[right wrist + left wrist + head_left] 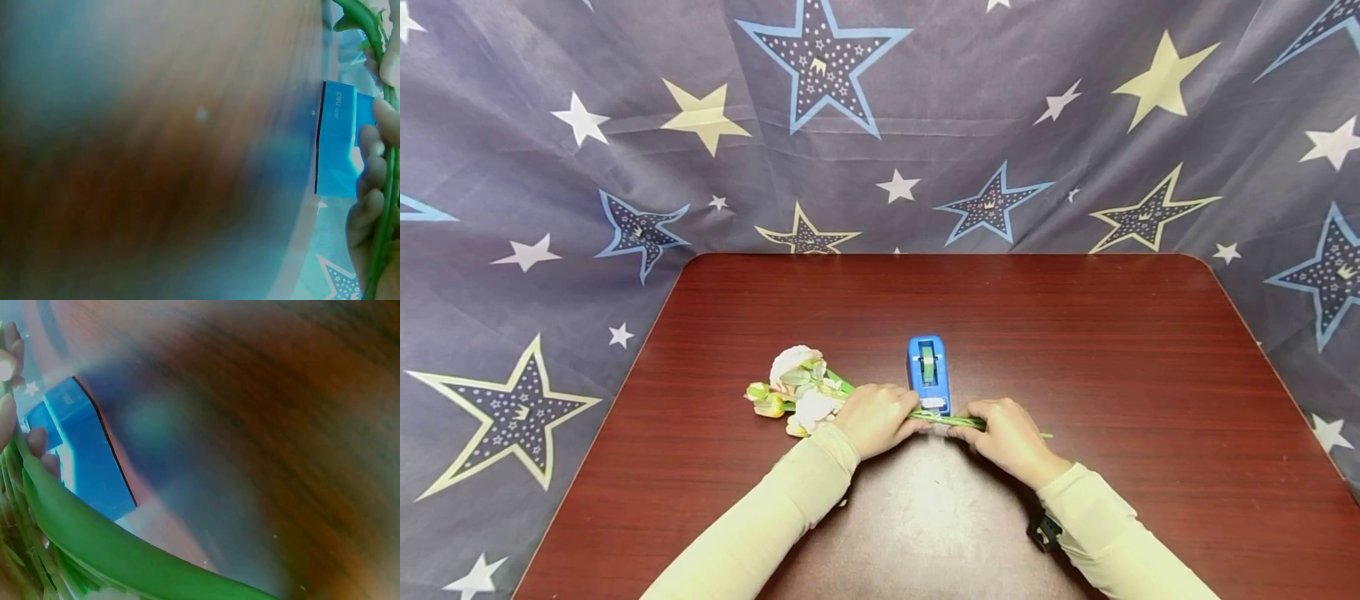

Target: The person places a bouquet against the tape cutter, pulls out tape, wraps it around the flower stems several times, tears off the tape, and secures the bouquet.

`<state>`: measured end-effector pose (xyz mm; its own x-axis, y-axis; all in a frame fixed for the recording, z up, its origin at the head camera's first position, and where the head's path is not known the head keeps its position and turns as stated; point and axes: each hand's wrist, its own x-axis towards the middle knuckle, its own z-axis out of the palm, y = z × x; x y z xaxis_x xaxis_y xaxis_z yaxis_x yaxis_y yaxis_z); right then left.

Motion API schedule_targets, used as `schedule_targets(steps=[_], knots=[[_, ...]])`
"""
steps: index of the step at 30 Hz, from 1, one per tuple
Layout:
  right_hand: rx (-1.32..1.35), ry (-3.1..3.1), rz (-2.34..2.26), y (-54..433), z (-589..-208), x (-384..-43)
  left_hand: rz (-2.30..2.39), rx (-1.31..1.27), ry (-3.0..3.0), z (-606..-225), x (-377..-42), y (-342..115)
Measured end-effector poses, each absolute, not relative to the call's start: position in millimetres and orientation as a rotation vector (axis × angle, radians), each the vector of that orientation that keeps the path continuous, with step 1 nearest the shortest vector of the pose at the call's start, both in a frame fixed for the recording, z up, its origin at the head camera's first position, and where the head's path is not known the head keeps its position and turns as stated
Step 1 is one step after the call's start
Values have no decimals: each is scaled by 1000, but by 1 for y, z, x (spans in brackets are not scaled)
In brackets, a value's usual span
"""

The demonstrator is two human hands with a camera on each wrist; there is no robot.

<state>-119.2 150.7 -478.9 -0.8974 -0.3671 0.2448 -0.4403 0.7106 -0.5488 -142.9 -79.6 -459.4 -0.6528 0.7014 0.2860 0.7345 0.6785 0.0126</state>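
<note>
A bunch of flowers point(811, 408) with white and pale yellow blooms lies across the front of the tape dispenser, heads to the left. My left hand point(883, 419) grips the green stems point(958, 421) just below the blooms. Further along, my right hand point(1006, 435) holds the same stems, their ends poking out past it to the right. Between the two hands, a whitish patch shows on the stems. Right behind the stems stands the blue tape dispenser point(929, 392), with a green roll point(928, 364) in it. In the left wrist view, a broad green leaf point(112, 550) crosses in front.
The dark red wooden table point(1075, 333) has rounded far corners. Star-patterned cloth point(880, 108) hangs behind it and along both sides. A black watch point(1043, 532) is on the right wrist, by the sleeve.
</note>
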Motion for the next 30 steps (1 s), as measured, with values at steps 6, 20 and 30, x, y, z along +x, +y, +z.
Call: schedule_targets(steps=[6,20,30], knots=[[660,-2803,997,150,-477,-117,-187,-1168,-2640,-460,-143,-79],[642,-2991,1412,150,-471,-121,-170,-1251,-2539,-455,-149,-83],[716,-2951,1454,147,-475,-119,-165,-1216,-2561,-458,-150,-81]])
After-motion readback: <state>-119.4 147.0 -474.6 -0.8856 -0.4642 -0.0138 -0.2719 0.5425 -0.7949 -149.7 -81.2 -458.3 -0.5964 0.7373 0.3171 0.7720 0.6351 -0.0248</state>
